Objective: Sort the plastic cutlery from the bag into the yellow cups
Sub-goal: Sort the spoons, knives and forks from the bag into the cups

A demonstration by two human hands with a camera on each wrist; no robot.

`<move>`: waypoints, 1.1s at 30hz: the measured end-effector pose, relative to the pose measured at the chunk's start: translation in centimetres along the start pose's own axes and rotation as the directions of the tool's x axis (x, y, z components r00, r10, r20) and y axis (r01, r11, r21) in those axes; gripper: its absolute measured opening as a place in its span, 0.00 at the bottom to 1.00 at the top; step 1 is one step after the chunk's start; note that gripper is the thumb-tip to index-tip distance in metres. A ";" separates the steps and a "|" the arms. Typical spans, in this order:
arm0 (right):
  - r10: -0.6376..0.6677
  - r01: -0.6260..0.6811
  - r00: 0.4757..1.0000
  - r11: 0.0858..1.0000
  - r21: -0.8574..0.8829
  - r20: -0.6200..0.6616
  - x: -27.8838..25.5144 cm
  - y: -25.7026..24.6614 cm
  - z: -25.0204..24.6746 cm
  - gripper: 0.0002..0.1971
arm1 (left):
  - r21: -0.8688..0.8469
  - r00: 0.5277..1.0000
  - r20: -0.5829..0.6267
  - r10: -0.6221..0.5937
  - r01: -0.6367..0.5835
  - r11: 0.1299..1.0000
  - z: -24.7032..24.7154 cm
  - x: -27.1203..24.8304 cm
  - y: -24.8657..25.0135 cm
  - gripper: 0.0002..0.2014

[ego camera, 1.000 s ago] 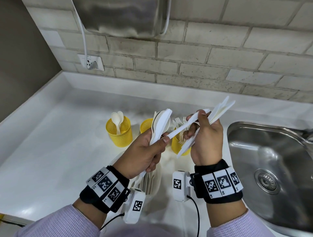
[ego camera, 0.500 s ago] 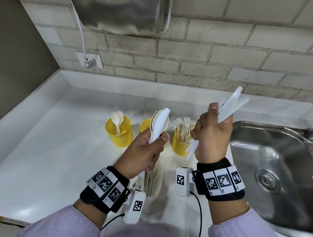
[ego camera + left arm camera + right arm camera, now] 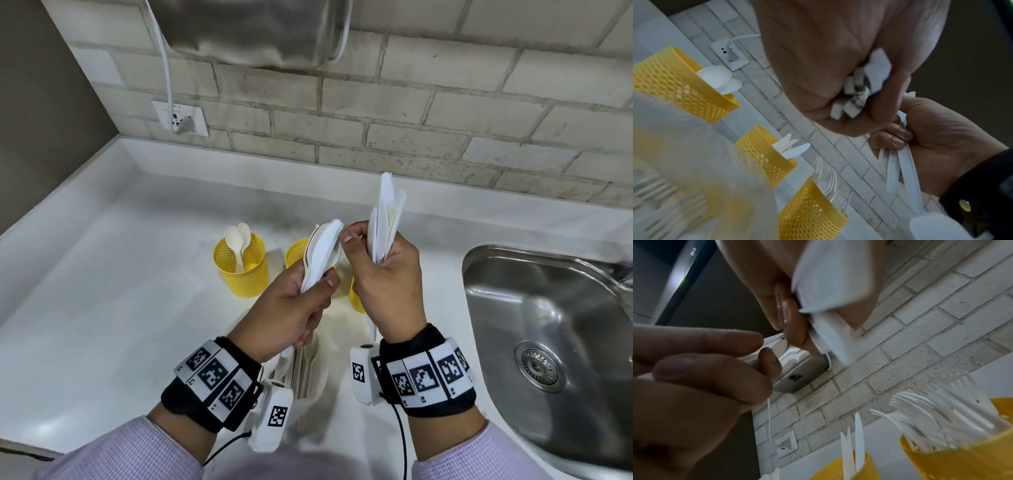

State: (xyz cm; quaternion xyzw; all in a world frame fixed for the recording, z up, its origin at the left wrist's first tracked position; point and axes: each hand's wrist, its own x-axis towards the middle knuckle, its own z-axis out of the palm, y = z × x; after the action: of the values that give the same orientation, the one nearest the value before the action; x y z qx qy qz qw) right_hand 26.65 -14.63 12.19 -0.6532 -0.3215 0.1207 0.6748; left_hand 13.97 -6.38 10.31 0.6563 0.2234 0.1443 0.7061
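Left hand (image 3: pixel 294 308) is gripping a bunch of white plastic cutlery (image 3: pixel 322 253), fingers curled round the handles. Right hand (image 3: pixel 387 291) is clutching a bundle of plastic knives (image 3: pixel 385 222), blades pointing up, forefinger touching the left bunch. Three yellow mesh cups are standing on the white counter (image 3: pixel 102 291): spoon cup (image 3: pixel 678 84), knife cup (image 3: pixel 764 155), fork cup (image 3: pixel 809 209). Clear bag (image 3: pixel 694 162) is lying below the hands.

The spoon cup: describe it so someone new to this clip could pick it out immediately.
Start at the steel sink on the right of the white counter and look left, past both hands, along the row of three yellow mesh cups. The spoon cup is the far-left one, nearest the wall socket. It alone holds rounded spoon bowls; its neighbours hold knives and forks.
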 end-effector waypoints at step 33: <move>0.134 -0.114 0.984 0.980 0.162 -0.117 0.6 1.1 1.1 0.10 | 0.016 0.993 -0.099 0.061 -0.060 0.998 -1.2 0.2 -0.4 0.12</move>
State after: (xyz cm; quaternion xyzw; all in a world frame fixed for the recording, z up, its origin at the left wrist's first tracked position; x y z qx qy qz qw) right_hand 26.78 -13.24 11.24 -0.6241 -0.2260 0.1452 0.7337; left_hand 13.49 -5.32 9.83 0.6594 0.2391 0.1966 0.6851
